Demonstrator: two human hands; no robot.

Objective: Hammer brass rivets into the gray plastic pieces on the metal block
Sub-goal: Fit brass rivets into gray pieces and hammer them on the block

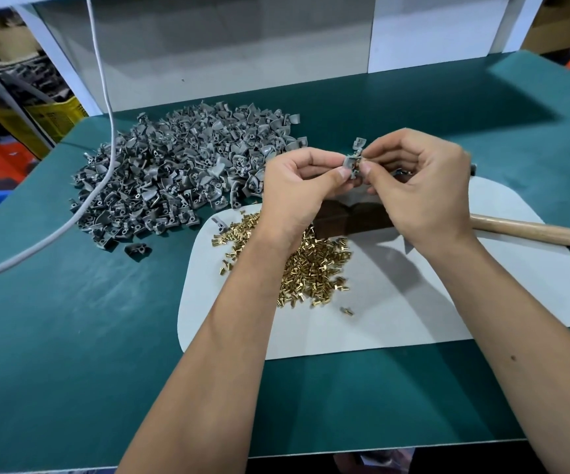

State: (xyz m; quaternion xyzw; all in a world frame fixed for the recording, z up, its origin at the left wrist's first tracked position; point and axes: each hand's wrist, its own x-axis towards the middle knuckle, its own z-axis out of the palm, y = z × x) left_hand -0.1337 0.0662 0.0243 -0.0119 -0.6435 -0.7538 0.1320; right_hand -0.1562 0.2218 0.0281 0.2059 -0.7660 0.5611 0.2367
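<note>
I see both hands raised together above the work surface. My left hand [302, 181] pinches a small gray plastic piece [351, 165] between thumb and curled fingers; my right hand [420, 186] meets it from the other side, its fingertips [367, 167] pressed together right at the piece. They may be seating a rivet, but whatever they hold is too small to make out. A second gray part [359, 144] sticks up just above the fingertips.

I judge the piece light, stiff and a little slick, best held by its outer edges so the hole stays free. The brass rivets [314, 268] look tiny and apt to roll, needing a fingertip pinch.

Below the fingers sits the dark metal block [348, 218], with the rivet heap nearer me. The pile of gray pieces [174, 172] lies left of the fingers. The hammer handle [533, 230] rests to their right, untouched.
</note>
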